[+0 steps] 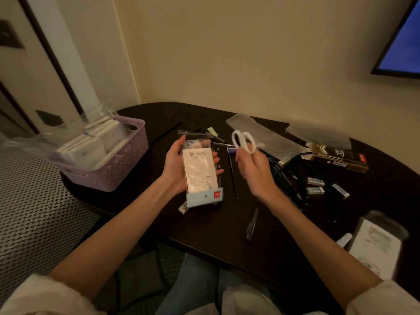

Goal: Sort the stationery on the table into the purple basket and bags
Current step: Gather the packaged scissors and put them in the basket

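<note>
My left hand [175, 165] holds a clear plastic bag [200, 171] with a white card insert and a pale blue bottom strip, upright above the dark table [204, 228]. To its right, my right hand [254, 171] grips white-handled scissors [243, 139], handles up; the blades are hidden in my fist. The purple basket [113, 169] stands at the table's left end, filled with white packets and clear wrap. Pens [252, 223], dark pencils [286, 171] and erasers [316, 186] lie scattered on the table.
Clear bags [261, 130] lie at the back of the table by the wall. A gold and black box [338, 156] sits at the right. Another bagged white card [375, 246] lies at the near right edge. A woven patterned surface [34, 212] adjoins on the left.
</note>
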{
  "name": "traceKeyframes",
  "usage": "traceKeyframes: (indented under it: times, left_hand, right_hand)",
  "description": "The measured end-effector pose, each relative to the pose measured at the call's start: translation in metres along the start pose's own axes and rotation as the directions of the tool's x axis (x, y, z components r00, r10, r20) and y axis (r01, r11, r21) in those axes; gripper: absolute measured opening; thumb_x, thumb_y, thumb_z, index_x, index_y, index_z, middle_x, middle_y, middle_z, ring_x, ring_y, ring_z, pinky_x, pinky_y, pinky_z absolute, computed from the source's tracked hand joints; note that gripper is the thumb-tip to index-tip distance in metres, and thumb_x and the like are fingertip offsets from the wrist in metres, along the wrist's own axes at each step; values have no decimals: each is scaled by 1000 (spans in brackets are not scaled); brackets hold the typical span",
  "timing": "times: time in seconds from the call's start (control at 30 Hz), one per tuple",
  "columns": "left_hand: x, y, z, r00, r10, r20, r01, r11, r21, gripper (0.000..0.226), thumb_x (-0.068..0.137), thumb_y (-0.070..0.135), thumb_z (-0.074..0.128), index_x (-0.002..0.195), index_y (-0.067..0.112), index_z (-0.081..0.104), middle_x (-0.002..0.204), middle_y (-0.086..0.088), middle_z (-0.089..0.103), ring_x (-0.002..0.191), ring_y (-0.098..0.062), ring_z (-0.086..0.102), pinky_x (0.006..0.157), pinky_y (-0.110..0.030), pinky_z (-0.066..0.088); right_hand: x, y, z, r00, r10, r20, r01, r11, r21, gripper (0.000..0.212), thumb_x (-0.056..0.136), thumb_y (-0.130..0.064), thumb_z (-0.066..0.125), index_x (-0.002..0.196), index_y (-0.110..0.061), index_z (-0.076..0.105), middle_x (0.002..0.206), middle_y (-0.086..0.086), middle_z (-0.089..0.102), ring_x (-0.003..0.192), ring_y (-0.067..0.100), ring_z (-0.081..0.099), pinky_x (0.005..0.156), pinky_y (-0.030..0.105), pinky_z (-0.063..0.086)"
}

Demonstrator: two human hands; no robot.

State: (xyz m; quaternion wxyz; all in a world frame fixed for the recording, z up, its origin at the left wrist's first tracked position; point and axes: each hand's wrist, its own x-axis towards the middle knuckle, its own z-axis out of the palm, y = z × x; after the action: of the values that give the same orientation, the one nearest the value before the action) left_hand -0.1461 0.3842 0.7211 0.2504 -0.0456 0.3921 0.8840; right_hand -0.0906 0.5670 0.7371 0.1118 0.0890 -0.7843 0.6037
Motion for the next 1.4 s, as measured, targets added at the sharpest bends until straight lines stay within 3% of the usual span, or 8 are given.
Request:
traceKeyframes:
  times: [0.1,0.2,0.33,0.53,0.67,1.0,1.23,1.4]
  left_hand:
    - [-2,0,0,999,-33,9,33,997,67,75,87,68,40,129,10,60,118,-24,64,111,-38,60,94,-56,48]
    - [-4,2,1,998,-59,33,55,992,110,81,86,72,38,128,6,61,103,-21,67,98,-34,64,97,-56,46]
    - [-6,1,4,993,-96,75,84,986,147,83,86,72,38,124,3,63,101,-22,65,95,-35,64,100,-58,43]
    - [-14,4,9,968,-176,180,131,962,239,85,86,72,35,112,-1,68,99,-22,64,91,-35,62,101,-57,42]
    - [-17,4,9,953,-214,213,146,945,293,86,87,73,33,113,-2,65,98,-21,63,90,-34,62,106,-59,37]
    - [-22,5,10,938,-223,265,84,889,449,84,89,69,29,114,-3,63,98,-22,62,87,-33,63,92,-50,47]
    - [-21,6,10,922,-224,317,37,864,502,84,91,68,23,115,-2,63,100,-22,62,89,-33,61,92,-47,47]
    - [-19,7,10,925,-201,322,27,881,472,84,89,70,24,113,-1,62,98,-21,62,88,-32,60,91,-45,45]
  right_hand:
    - [14,-19,-2,991,104,-79,-90,982,166,36,103,-24,36,75,-13,55,66,0,50,59,8,48,58,20,42]
    - [29,-35,-6,991,108,-80,-97,986,136,38,103,-29,36,87,-12,65,91,-1,58,80,1,54,65,12,43]
    - [41,-45,-13,998,-23,52,16,990,143,25,99,-20,49,107,-7,69,68,-2,51,54,1,45,49,13,37]
    - [50,-55,-8,987,-162,20,160,984,78,18,87,-5,67,103,4,66,88,13,70,65,9,64,52,18,49]
    - [53,-56,-8,981,-193,10,192,980,50,18,86,-4,67,102,4,65,86,8,69,66,7,67,55,18,52]
    - [51,-57,-16,984,-146,103,138,987,88,19,90,-4,62,107,4,62,92,10,70,70,13,69,60,21,56]
    - [54,-54,-19,976,-91,198,88,996,26,22,89,-5,63,108,5,58,96,15,70,78,19,72,63,26,59]
    - [55,-51,-11,962,-186,198,215,966,-140,11,89,-10,64,96,-2,66,90,7,68,78,4,64,67,16,51]
